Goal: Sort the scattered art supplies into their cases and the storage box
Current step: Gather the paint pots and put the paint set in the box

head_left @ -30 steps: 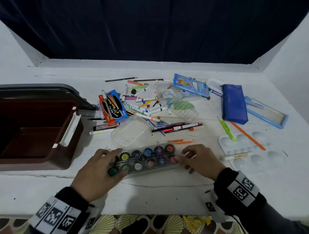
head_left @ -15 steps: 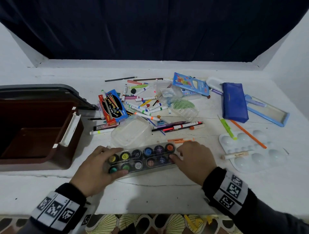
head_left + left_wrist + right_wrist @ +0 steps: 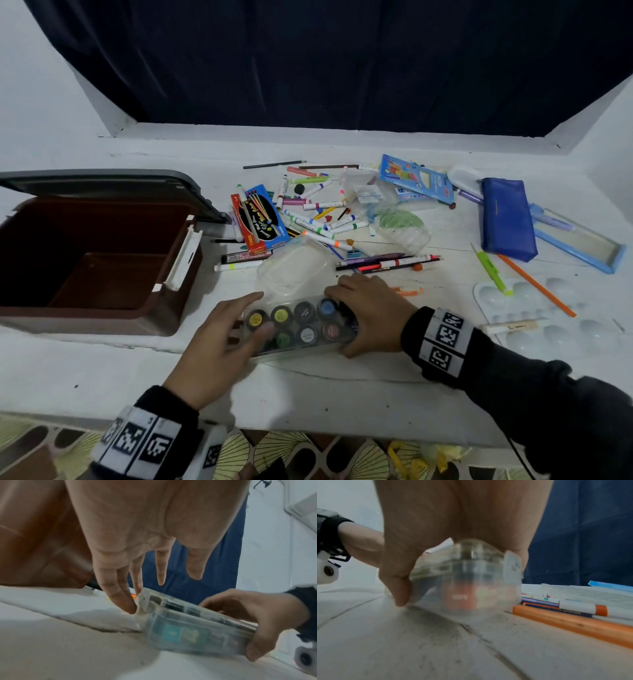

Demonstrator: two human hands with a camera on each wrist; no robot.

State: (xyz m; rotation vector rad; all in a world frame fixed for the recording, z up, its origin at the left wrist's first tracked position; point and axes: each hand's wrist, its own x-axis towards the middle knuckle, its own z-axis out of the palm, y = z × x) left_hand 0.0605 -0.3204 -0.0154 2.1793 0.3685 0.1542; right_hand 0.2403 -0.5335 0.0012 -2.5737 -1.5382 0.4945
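Our right hand point(image 3: 371, 315) curls over the right end of the paint case point(image 3: 301, 325), thumb under its near edge. Our left hand point(image 3: 219, 346) is spread, fingers straight, the fingertips point(image 3: 130, 607) touching the case's left end.

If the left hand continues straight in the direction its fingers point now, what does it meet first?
The left hand points up and to the right across the paint set, whose left end its fingers already touch. Beyond that, it would probably meet the right hand gripping the other end, or the clear plastic lid; depth is unclear.
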